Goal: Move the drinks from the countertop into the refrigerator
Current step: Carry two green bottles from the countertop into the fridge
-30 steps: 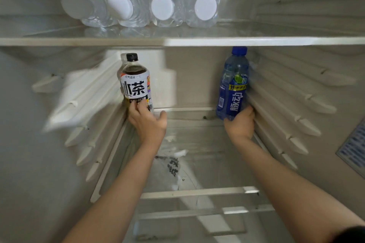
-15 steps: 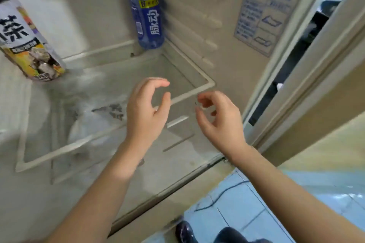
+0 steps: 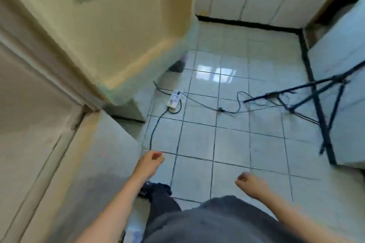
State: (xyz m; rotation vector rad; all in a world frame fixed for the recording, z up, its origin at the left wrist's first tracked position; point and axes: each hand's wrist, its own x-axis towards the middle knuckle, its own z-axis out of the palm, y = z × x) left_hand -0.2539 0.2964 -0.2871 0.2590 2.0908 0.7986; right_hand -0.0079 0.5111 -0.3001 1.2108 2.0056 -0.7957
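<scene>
Drinks cannot be seen, so where they lie from the fingers (image 3: 157, 156) cannot be told; left hand (image 3: 151, 162) and right hand (image 3: 250, 184) hang loosely curled, holding nothing, over tiled floor (image 3: 233, 144).

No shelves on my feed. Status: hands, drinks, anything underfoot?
Both empty, loosely curled: left hand, right hand. No drinks in view. Power strip and cable on floor ahead, tripod legs right.

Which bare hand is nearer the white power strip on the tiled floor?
The left hand, beside the black cable that runs from the white power strip. The right hand is farther off to the right. Both hold nothing.
</scene>
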